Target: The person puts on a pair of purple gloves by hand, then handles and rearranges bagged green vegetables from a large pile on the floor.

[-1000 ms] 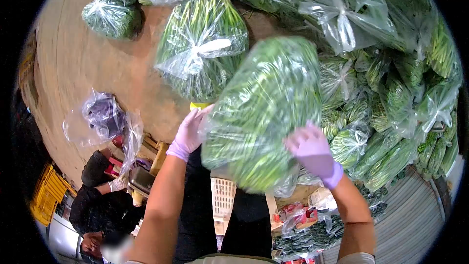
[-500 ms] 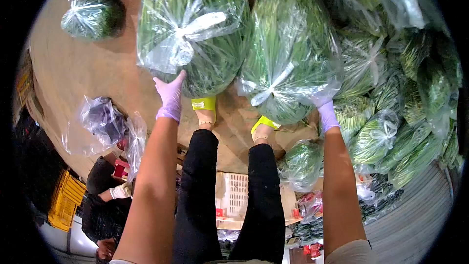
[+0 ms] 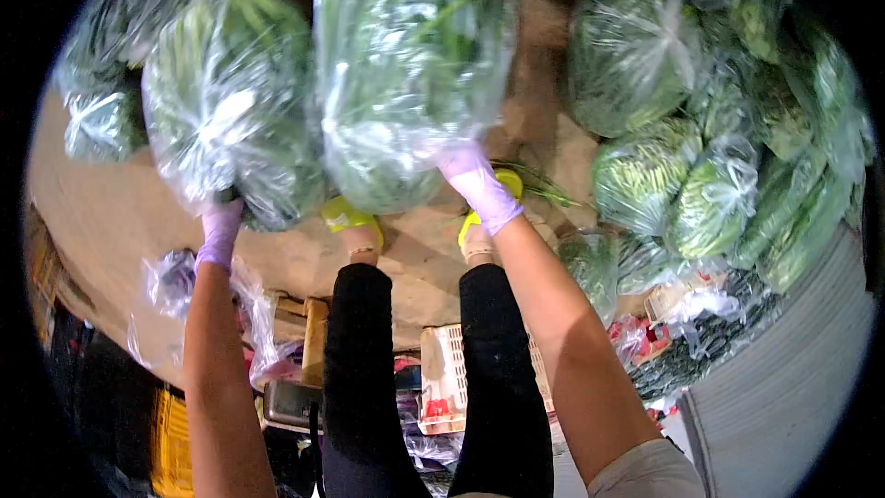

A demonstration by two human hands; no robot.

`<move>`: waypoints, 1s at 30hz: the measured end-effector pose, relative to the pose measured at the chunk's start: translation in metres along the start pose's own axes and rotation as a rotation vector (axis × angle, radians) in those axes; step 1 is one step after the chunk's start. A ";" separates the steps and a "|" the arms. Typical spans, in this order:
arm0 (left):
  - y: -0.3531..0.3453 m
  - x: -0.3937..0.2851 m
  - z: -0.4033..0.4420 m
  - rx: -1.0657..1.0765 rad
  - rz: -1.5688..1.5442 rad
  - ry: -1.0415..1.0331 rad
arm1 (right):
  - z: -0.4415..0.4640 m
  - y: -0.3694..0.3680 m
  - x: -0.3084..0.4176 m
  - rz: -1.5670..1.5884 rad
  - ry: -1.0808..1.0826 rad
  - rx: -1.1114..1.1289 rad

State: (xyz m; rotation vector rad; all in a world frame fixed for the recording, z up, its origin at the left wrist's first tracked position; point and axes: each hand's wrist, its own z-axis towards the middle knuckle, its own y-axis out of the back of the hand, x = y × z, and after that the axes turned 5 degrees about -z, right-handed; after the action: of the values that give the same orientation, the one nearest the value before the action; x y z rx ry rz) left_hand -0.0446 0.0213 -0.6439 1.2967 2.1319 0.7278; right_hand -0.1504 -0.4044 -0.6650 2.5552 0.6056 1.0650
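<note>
Two big clear plastic bags of long green leafy vegetables hang in front of me, side by side. My left hand (image 3: 219,232), in a thin lilac glove, grips the lower edge of the left bag (image 3: 267,129), its fingertips partly covered by plastic. My right hand (image 3: 479,186), gloved alike, is closed on the lower right side of the right bag (image 3: 406,65), which looks blurred. Its fingers are partly hidden by the film. Below the bags, my feet in yellow-green slippers (image 3: 348,215) stand on the brown floor (image 3: 101,258).
More bagged greens (image 3: 645,171) are heaped along the right, with others at the upper left (image 3: 101,124). Behind my legs sit a pale plastic crate (image 3: 442,373) and a dark stool-like object (image 3: 293,404). Loose clear plastic (image 3: 171,284) lies at left, above a yellow crate (image 3: 172,443).
Both bags and both hands have shifted left in view, the right hand most. The right bag has swung up and left. My view has turned, and the person at lower left no longer shows.
</note>
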 end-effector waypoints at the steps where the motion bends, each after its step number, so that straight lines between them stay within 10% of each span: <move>1: -0.002 -0.009 -0.003 0.009 -0.003 -0.023 | 0.001 0.015 0.009 0.210 -0.129 0.124; 4: -0.003 -0.008 -0.015 0.008 -0.351 0.133 | -0.002 0.103 0.000 0.501 -0.335 0.214; 6: -0.009 -0.005 -0.027 0.012 -0.608 0.066 | 0.008 0.155 -0.044 -0.524 0.162 -0.342; 8: -0.011 0.007 -0.039 -0.024 -0.640 0.036 | 0.037 0.207 -0.067 -0.162 -0.547 -0.835; 13: -0.018 0.048 -0.076 -0.210 -0.585 0.197 | 0.100 0.257 -0.113 0.204 -0.203 -0.794; 15: -0.022 0.047 -0.097 -0.174 -0.611 0.233 | 0.087 0.265 -0.064 -0.056 -0.618 -0.719; 17: -0.032 0.053 -0.110 -0.119 -0.707 0.250 | 0.071 0.267 -0.075 0.071 -0.509 -0.712; 21: -0.045 0.019 -0.146 0.103 -0.775 0.261 | 0.014 0.267 -0.063 0.311 -0.246 -0.666; 26: -0.040 -0.065 -0.196 0.395 -0.925 0.413 | -0.096 0.238 0.008 0.570 -0.628 -0.272; 30: -0.051 -0.159 -0.239 0.775 -0.992 0.432 | -0.143 0.228 0.030 0.807 -0.393 -0.250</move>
State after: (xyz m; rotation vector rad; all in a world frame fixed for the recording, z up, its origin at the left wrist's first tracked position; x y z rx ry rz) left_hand -0.1761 -0.1830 -0.4830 0.1775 3.1136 -0.3098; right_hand -0.1751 -0.5698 -0.4525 2.6877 -0.6700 0.7162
